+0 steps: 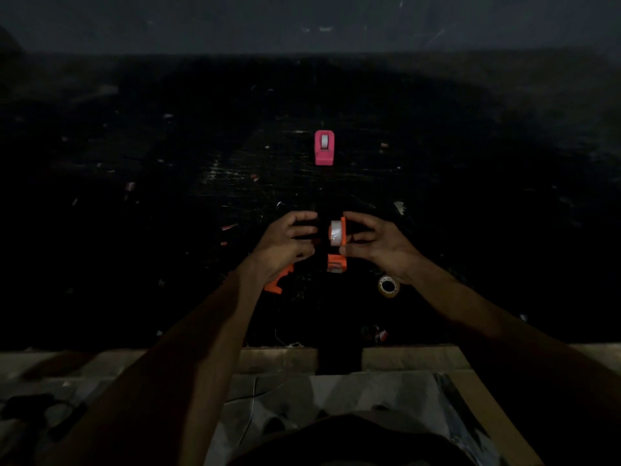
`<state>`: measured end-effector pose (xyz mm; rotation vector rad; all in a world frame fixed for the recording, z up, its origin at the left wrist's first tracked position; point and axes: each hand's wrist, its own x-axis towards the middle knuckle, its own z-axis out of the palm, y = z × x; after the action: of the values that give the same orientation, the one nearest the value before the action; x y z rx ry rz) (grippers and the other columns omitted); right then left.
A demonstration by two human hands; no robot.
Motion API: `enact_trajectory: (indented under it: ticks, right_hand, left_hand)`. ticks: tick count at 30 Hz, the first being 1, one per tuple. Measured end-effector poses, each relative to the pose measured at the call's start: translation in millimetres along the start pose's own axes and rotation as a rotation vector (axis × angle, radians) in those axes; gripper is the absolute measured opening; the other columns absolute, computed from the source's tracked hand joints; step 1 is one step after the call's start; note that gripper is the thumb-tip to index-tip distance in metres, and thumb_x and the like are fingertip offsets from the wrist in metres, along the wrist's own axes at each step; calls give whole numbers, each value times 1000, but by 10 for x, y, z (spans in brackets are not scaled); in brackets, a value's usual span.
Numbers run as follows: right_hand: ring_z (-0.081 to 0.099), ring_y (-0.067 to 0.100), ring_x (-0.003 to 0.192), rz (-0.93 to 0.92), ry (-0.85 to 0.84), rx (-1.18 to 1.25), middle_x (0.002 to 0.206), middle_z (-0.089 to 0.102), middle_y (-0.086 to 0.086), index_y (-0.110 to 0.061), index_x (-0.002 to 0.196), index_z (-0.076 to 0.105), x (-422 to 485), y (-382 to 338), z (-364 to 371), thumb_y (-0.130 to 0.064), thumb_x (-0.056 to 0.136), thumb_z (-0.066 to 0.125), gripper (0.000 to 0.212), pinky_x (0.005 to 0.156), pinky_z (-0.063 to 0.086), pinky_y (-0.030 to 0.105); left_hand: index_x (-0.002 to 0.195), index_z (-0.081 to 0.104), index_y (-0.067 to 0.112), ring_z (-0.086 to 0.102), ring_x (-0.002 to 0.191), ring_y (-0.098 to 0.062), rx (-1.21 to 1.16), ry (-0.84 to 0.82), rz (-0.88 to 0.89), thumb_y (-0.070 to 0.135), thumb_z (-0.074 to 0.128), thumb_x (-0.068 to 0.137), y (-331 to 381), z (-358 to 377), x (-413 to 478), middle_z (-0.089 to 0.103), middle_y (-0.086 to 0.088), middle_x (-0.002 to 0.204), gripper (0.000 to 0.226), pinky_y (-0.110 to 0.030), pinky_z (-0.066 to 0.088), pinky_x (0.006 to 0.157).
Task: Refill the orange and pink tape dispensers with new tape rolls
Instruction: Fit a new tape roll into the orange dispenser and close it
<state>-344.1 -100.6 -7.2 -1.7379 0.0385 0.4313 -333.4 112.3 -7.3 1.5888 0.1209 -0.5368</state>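
Left hand (285, 245), right hand (378, 245) gripping orange dispenser (337, 260) between

Dim workshop: scratched black worktable (470, 230), tape scraps (129, 186) strewn.

From my screen I could not tell whether the left hand (285, 243) held anything: its curled fingers closed over plain darkness. Its wrist covered part of an orange piece (277, 284). The right hand (376, 245), gripping the orange dispenser (343, 227), hid that dispenser's right side. The scraps strewn on the black table (470, 196) were too small to name. The dark clutter (37, 412) at bottom left was only blur, cut by the edge.
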Motion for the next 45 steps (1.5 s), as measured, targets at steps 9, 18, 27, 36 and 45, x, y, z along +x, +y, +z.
enact_trajectory:
  ticks: [9,18,27,36,45]
  right_hand:
    - [64,18,99,-31,34,-1,108,68,16,-27,126,55,-20,67,-9,-5,69,79,66,96,52,40]
    - [61,16,109,-4,18,-30,113,66,10,-36,122,57,-3,159,-30,-15,66,83,66,95,52,42]
    - [65,24,101,84,-17,105,119,58,18,-30,128,53,-80,67,-79,-2,72,76,66,69,58,31]
    - [66,27,105,141,-157,196,117,66,16,-32,131,51,-127,-9,-162,3,79,67,65,90,54,42]
    - [66,28,105,147,-171,207,118,65,18,-33,128,52,-101,11,-144,5,79,66,64,91,53,43]
  left_hand:
    - [74,67,9,61,52,-14,234,497,72,20,69,85,-185,-119,14,68,-10,67,14,-27,53,55]
    - [130,51,25,56,116,-36,957,295,-97,31,71,77,-420,-136,-44,58,-18,126,57,-40,48,98]
    - [127,54,44,59,90,-15,19,-11,-213,11,69,80,-80,-114,-14,64,4,112,59,-30,49,72]
    - [131,51,42,61,97,-21,-84,-245,-191,11,61,89,-29,-94,6,62,-6,109,53,-38,52,80]
    - [134,50,41,64,92,-19,-133,-226,-192,18,58,92,3,-19,9,64,-3,106,48,-37,49,82]
